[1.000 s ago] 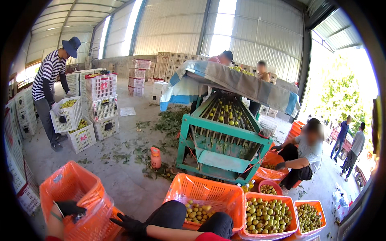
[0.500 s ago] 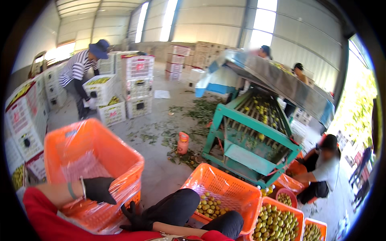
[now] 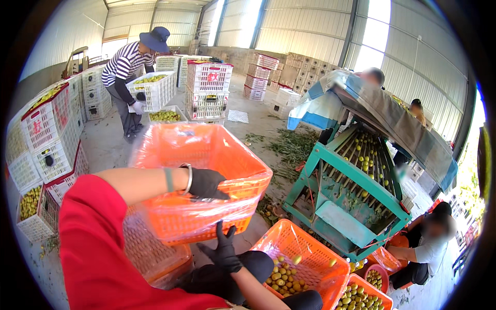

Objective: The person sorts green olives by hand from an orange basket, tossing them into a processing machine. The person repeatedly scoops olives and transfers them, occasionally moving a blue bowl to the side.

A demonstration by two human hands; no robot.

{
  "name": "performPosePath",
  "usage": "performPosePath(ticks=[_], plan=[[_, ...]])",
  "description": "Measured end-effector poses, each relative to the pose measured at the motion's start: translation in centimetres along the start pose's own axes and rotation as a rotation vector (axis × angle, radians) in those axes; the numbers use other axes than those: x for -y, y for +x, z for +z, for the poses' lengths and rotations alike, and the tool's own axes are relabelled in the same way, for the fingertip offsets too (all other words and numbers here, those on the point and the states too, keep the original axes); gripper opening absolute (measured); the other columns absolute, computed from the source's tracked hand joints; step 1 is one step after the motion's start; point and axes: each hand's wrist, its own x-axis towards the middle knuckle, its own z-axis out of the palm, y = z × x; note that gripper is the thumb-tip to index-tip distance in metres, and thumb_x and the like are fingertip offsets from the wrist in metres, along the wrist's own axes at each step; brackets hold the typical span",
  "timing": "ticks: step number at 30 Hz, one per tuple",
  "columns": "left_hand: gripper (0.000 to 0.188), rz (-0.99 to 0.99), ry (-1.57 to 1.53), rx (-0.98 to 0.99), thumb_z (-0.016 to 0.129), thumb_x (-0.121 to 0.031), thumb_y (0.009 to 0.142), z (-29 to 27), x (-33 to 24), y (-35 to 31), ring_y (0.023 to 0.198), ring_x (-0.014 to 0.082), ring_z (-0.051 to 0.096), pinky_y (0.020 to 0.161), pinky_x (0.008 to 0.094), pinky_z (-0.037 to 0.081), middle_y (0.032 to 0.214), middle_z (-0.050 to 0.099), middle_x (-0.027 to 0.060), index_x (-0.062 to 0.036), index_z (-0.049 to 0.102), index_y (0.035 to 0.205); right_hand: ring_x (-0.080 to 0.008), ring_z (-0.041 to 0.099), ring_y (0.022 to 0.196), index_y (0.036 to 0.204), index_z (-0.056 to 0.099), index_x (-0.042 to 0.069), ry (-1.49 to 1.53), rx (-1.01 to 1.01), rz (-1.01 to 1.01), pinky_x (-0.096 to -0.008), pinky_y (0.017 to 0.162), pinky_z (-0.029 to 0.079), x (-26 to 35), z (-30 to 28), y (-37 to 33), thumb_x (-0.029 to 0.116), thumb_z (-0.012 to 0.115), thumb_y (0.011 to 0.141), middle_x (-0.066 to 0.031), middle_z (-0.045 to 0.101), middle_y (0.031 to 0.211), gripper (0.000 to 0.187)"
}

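Note:
An orange plastic crate (image 3: 206, 219) with a clear film liner hangs tilted in front of me, and no fruit shows inside it. My left hand (image 3: 206, 184), in a black glove, is bent over its near rim and grips it. Below the crate's near bottom edge is my right hand (image 3: 225, 253), also black-gloved, its fingers spread and the fingertips close to or touching the crate wall. Another lined orange crate (image 3: 160, 253) stands underneath, partly hidden by the raised one and my arm. By my knees sits an orange crate (image 3: 310, 243) with round green-yellow fruit (image 3: 284, 276) in it.
A green roller machine (image 3: 356, 206) carrying fruit stands ahead right. Another fruit-filled crate (image 3: 361, 297) is at lower right, near a seated person (image 3: 426, 245). White crates (image 3: 51, 139) are stacked at left; a person in stripes (image 3: 132, 67) holds one. Leaves (image 3: 294, 152) litter the floor.
The lined crate has come up off the one beneath and shifted right, my left hand moving with it. My right hand is now spread below it. The view has swung somewhat left.

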Motion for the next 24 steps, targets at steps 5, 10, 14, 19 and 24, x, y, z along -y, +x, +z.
performPosePath(ticks=[5, 10, 14, 19, 24], plan=[[0.063, -0.087, -0.045, -0.116, 0.043, -0.055, 0.09, 1.9, 5.2, 9.6, 0.093, 0.0385, 0.061, 0.083, 0.0433, 0.045, 0.097, 0.064, 0.0262, 0.0042, 0.063, 0.1, -0.0614, 0.003, 0.13, 0.147, 0.014, 0.011, -0.11, 0.01, 0.155, -0.0524, 0.104, 0.028, -8.3, -1.8, 4.7, 0.045, 0.079, 0.067, -0.051, -0.004, 0.134, 0.108], [0.068, -0.141, -0.021, -0.051, 0.035, -0.061, 0.089, 10.5, 13.6, 18.9, 0.1, 0.042, 0.058, 0.088, 0.0442, 0.044, 0.103, 0.062, 0.0276, -0.0024, 0.063, 0.11, -0.051, 0.025, 0.13, 0.148, 0.013, 0.014, -0.211, 0.371, 0.412, -0.0472, 0.103, 0.033, -16.1, -1.7, 6.9, 0.055, 0.071, 0.071, -0.0394, 0.018, 0.14, 0.104], [0.065, -0.232, -0.144, -0.121, 0.041, -0.058, 0.087, 18.7, 11.8, 23.1, 0.103, 0.039, 0.058, 0.089, 0.044, 0.045, 0.109, 0.059, 0.0277, -0.0007, 0.062, 0.11, -0.0381, 0.044, 0.124, 0.146, 0.017, 0.01, -0.424, 0.723, 0.407, -0.043, 0.101, 0.037, -20.0, -1.7, 5.1, 0.061, 0.062, 0.075, -0.0245, 0.047, 0.132, 0.099], [0.045, -0.419, -0.261, -0.31, 0.05, -0.043, 0.087, 28.3, 12.0, 26.3, 0.093, 0.0391, 0.062, 0.079, 0.0468, 0.048, 0.098, 0.064, 0.0245, -0.0032, 0.055, 0.108, -0.03, 0.051, 0.119, 0.131, 0.048, 0.004, -0.402, 0.89, 0.541, -0.0367, 0.1, 0.039, -18.7, -2.2, 5.7, 0.056, 0.058, 0.08, -0.0207, 0.052, 0.129, 0.073], [0.029, -0.404, -0.321, -0.377, 0.054, -0.03, 0.086, 35.1, 10.2, 26.2, 0.083, 0.0379, 0.064, 0.072, 0.0483, 0.049, 0.087, 0.065, 0.0214, -0.0046, 0.053, 0.102, -0.0289, 0.058, 0.109, 0.122, 0.057, 0.005, -0.365, 0.972, 0.733, -0.0359, 0.094, 0.044, -15.7, -4.8, 6.5, 0.055, 0.055, 0.082, -0.0196, 0.061, 0.114, 0.065]])
